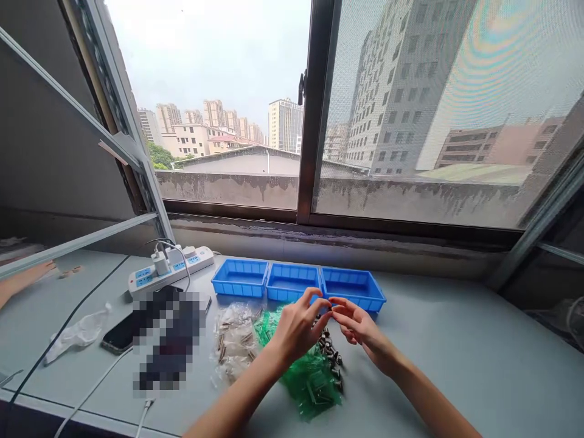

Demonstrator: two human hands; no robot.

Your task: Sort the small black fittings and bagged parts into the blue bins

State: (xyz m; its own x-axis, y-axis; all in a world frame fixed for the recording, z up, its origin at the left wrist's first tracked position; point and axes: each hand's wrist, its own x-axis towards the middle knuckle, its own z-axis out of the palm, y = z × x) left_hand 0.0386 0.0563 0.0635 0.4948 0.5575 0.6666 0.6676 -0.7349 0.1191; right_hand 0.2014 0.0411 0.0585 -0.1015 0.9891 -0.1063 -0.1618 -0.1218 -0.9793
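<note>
My left hand [298,325] and my right hand [358,325] meet fingertip to fingertip above the table, both pinched on a small part that I cannot make out. Below them lies a green plastic bag [314,380] of small parts and a heap of small dark metal pieces [332,356]. A clear bag [235,344] of small parts lies to the left of the green one. Three blue plastic trays [240,286] stand in a row just behind my hands.
A white power strip [171,267] with a plugged charger sits at the back left, with cables running to the table's front. A dark phone [119,336] and crumpled clear plastic [77,333] lie to the left. Another person's hand [25,277] rests at the far left. A window runs behind.
</note>
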